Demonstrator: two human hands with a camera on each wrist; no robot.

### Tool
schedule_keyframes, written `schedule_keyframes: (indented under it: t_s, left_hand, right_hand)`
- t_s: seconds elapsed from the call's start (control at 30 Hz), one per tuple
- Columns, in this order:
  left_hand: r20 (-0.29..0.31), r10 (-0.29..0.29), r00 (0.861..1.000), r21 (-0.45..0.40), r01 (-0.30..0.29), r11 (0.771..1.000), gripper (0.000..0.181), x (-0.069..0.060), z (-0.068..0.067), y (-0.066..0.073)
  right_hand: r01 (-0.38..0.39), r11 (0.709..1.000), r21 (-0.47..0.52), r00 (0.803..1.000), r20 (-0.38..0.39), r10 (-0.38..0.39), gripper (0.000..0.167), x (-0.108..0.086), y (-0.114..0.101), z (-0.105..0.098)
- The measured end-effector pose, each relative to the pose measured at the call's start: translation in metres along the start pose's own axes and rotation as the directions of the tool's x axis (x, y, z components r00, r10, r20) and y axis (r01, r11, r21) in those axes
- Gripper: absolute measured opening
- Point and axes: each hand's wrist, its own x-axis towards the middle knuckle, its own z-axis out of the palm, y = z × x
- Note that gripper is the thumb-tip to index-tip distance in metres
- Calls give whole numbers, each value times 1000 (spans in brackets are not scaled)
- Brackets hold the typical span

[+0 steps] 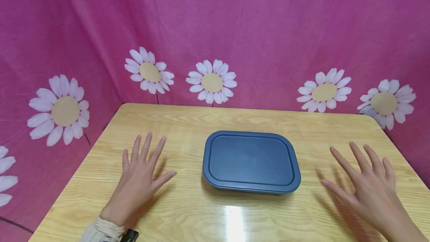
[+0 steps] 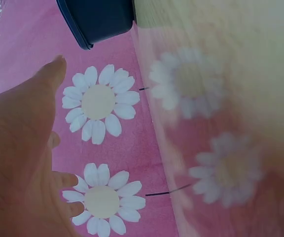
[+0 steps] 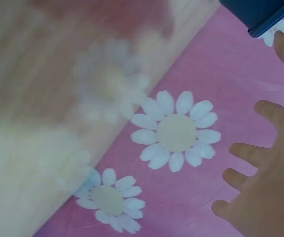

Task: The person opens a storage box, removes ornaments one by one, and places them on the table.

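Observation:
A dark blue rectangular container with rounded corners and a lid on it rests on the table, between the two hands. To its left, my left hand has its fingers spread and holds nothing. On the other side, my right hand is likewise spread, apart from the container, with a shadow on the wood below. A corner of the container shows at the top of the left wrist view, beyond the thumb. The right wrist view also catches a corner of the container. The container's contents are hidden.
The light wood table has a glossy top that reflects light. Behind it and at the sides hangs a magenta cloth printed with large white daisies. A cream sleeve and a small black item are at the left wrist.

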Motion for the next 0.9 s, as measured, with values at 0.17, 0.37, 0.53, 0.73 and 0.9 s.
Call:
schedule_keyframes:
  t_s: [0.17, 0.37, 0.53, 0.73, 0.9]
  left_hand:
    - [8, 2, 1000, 2, -2, 1000, 95, 2, 0, 0]
    - [22, 17, 1000, 27, -17, 999, 95, 5, 3, 2]
    - [34, 29, 999, 34, -30, 999, 94, 8, 5, 4]
    - [31, 55, 998, 38, -56, 998, 92, 10, 6, 5]
    - [33, 83, 996, 45, -85, 995, 92, 14, 6, 6]
  right_hand:
    - [34, 999, 5, 999, 2, -34, 89, 12, -2, 0]
    - [78, 997, 12, 997, 24, -78, 88, 21, -6, 4]
    - [107, 994, 35, 994, 19, -108, 85, 28, -9, 6]
    - [120, 992, 41, 992, 32, -121, 81, 35, -12, 11]
    - [124, 990, 64, 991, 37, -126, 81, 41, -17, 13]
